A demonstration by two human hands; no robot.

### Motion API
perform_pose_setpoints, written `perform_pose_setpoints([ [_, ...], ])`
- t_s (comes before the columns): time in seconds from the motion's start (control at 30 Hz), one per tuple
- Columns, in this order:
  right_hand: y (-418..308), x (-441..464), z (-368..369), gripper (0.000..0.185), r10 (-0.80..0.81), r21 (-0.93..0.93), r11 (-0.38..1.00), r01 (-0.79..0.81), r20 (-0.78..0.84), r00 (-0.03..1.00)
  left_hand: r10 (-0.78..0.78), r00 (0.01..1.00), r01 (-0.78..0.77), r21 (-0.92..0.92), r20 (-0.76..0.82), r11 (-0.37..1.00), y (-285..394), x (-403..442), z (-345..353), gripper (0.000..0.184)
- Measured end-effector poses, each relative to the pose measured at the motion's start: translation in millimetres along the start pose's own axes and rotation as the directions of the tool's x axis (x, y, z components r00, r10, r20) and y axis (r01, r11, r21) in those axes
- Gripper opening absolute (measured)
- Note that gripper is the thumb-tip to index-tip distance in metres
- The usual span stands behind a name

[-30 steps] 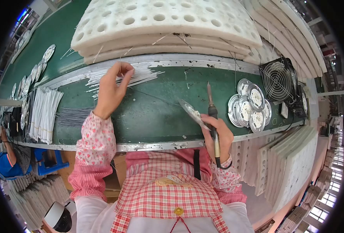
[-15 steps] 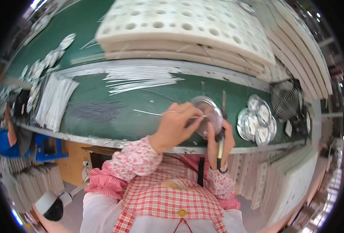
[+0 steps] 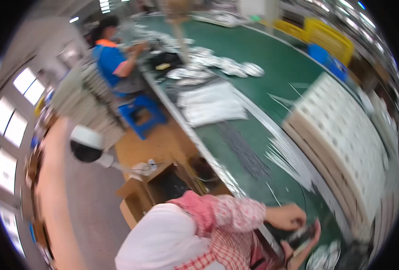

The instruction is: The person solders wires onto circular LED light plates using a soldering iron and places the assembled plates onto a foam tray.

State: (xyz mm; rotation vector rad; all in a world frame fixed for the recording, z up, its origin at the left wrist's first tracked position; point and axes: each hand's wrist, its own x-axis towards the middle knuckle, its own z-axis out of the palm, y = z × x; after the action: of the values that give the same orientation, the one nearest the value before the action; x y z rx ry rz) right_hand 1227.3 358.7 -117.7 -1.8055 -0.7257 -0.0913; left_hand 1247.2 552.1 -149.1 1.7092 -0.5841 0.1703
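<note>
My left hand (image 3: 287,217) is low on the right of the view, its fingers pinched together. A thin white wire (image 3: 273,193) runs into its grip from the bench side. Just beyond it, my right hand (image 3: 314,238) is wrapped round a shiny round metal dish (image 3: 300,234), tilted and blurred by motion. A pen-like tool with a cream handle lies along the right palm, mostly smeared. Several more round shiny dishes (image 3: 324,257) are piled beside the right hand at the lower edge.
Loose white wires (image 3: 285,157), a grey wire bundle (image 3: 244,150) and a white stack (image 3: 213,103) lie on the green bench (image 3: 253,112). Thick perforated white boards (image 3: 339,130) stand right. A co-worker in blue (image 3: 112,63) is upper left, by a blue stool (image 3: 141,114). An open carton (image 3: 165,182) sits below.
The view has swung left and up, bringing the co-worker, the windows and the floor into sight. My hands now appear lower right, the left still by the dish in the right.
</note>
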Motion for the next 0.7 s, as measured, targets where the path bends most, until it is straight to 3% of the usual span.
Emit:
perform_pose_setpoints([
  [0.03, -4.4, 5.8, 4.1, 0.097, 0.049, 0.101, 0.994, -0.047, -0.021, 0.999, -0.098, 0.994, 0.094, 0.088, 0.042, 0.992, -5.2, -2.0, -0.7, 0.025],
  [0.07, -1.1, 6.6, 3.6, 0.107, 0.14, 0.025, 0.99, -0.139, -0.007, 0.99, -0.119, 0.993, 0.12, 0.113, -0.016, 0.986, -3.5, -3.7, -1.2, 0.029],
  [0.1, 3.5, 8.0, 2.5, 0.118, 0.229, -0.054, 0.972, -0.228, 0.007, 0.973, -0.309, 0.951, 0.304, 0.124, 0.024, 0.945, 8.1, -0.9, -8.3, 0.033],
  [0.13, 2.8, 10.1, 9.0, 0.116, 0.184, -0.049, 0.981, -0.186, -0.05, 0.982, -0.379, 0.925, 0.379, 0.008, 0.011, 0.925, 15.9, 0.9, -11.6, 0.036],
  [0.17, 3.9, 11.7, 7.6, 0.114, 0.133, -0.162, 0.977, -0.142, -0.061, 0.989, -0.412, 0.911, 0.412, -0.014, -0.004, 0.911, 13.7, -0.2, -10.7, 0.036],
  [0.2, 5.0, 6.9, 8.2, 0.114, 0.191, -0.15, 0.968, -0.204, -0.094, 0.977, -0.438, 0.899, 0.437, -0.034, -0.023, 0.899, 11.9, -1.8, -7.0, 0.021],
  [0.27, 2.4, 4.4, 13.2, 0.113, 0.24, -0.091, 0.963, -0.253, -0.137, 0.961, -0.487, 0.873, 0.476, -0.199, -0.009, 0.857, -0.1, -12.7, -2.6, 0.02],
  [0.33, -1.0, 4.3, 16.7, 0.112, 0.254, -0.05, 0.962, -0.267, -0.182, 0.95, -0.525, 0.851, 0.509, -0.249, 0.004, 0.824, 2.6, -13.1, -4.1, 0.02],
  [0.5, -10.1, 3.9, 25.1, 0.11, 0.189, -0.251, 0.935, -0.251, -0.247, 0.951, -0.657, 0.754, 0.626, -0.306, 0.002, 0.717, 32.0, -2.9, -10.5, 0.024],
  [0.53, -7.0, 2.8, 28.9, 0.109, 0.158, -0.298, 0.925, -0.236, -0.263, 0.952, -0.605, 0.797, 0.604, 0.037, -0.002, 0.796, 41.6, 2.3, -10.0, 0.035],
  [0.63, -5.7, -0.1, 33.9, 0.105, 0.111, -0.38, 0.9, -0.216, -0.278, 0.954, -0.617, 0.781, 0.62, 0.234, -0.094, 0.749, 48.5, 13.1, -3.2, 0.041],
  [0.67, -5.2, -1.7, 32.1, 0.103, 0.101, -0.429, 0.878, -0.213, -0.269, 0.958, -0.623, 0.774, 0.632, 0.207, -0.114, 0.747, 42.8, 10.1, -1.7, 0.041],
  [0.7, -4.5, -3.7, 30.9, 0.102, 0.094, -0.475, 0.854, -0.212, -0.26, 0.961, -0.543, 0.826, 0.559, 0.338, -0.15, 0.757, 37.9, 8.8, -4.9, 0.04],
])
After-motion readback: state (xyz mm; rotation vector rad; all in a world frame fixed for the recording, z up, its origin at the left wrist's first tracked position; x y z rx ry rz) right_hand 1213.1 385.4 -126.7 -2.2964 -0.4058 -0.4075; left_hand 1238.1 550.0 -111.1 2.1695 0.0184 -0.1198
